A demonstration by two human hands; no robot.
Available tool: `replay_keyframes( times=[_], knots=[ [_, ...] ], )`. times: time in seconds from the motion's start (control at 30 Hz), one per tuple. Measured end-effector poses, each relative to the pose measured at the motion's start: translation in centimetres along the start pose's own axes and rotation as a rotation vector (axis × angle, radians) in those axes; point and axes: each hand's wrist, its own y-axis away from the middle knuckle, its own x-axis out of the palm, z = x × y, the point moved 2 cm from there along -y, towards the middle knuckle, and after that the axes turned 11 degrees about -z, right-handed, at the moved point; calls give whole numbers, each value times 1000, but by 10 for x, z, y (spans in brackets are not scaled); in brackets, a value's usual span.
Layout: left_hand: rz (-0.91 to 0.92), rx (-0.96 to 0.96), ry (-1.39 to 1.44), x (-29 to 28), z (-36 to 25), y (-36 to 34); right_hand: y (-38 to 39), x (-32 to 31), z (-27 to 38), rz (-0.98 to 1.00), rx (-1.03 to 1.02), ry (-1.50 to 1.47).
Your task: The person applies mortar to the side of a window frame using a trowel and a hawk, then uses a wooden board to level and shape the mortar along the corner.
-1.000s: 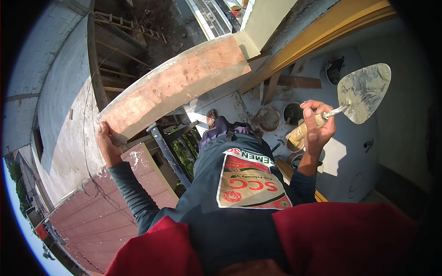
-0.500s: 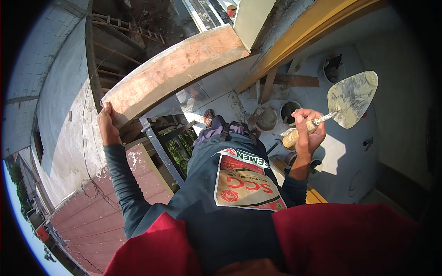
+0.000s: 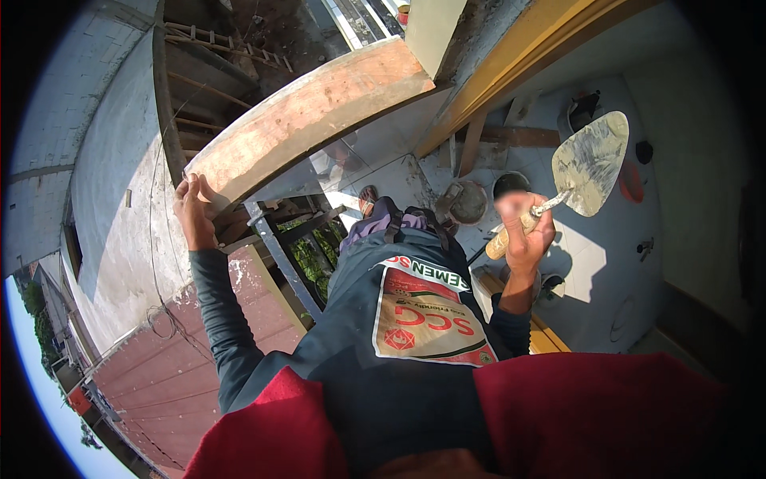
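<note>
My left hand (image 3: 196,209) grips the left end of a long curved piece (image 3: 311,108) with a pinkish wood-like face and a greyish lower band. The piece spans toward a pale green upright (image 3: 431,32). My right hand (image 3: 525,243) is closed round the wooden handle of a trowel (image 3: 589,164), raised to the right with its broad blade smeared with grey material. Below me are my sandalled foot (image 3: 367,203) and my dark apron with a printed patch.
Buckets (image 3: 467,203) and loose planks (image 3: 519,136) lie on the tiled floor at right, beside a yellow beam (image 3: 511,60). A dark metal frame (image 3: 283,259) borders an opening over greenery. A maroon roof (image 3: 199,375) and grey wall (image 3: 112,207) with hanging wire are at left.
My left hand and the curved piece have moved upward, the left end slightly rightward. My right hand and the trowel have shifted left and a little down, still gripped.
</note>
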Motion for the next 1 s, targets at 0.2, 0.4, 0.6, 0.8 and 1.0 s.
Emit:
replay_keyframes(
  times=[0.2, 0.4, 0.6, 0.8, 1.0],
  knots=[
    [-56, 131, 49, -16, 0, 4, 0, 7, 17, 54, 18, -31],
    [-51, 171, -19, -8, -26, 24, 5, 11, 45, 121, 60, -58],
    [-42, 201, 11, -23, -26, 25, 8, 17, 61, 205, 28, -49],
    [-32, 185, 34, -26, -19, 25, 10, 26, 73, 243, -25, 13],
    [8, 169, -15, -19, -16, 15, 6, 23, 71, 223, -8, 22]
  ],
)
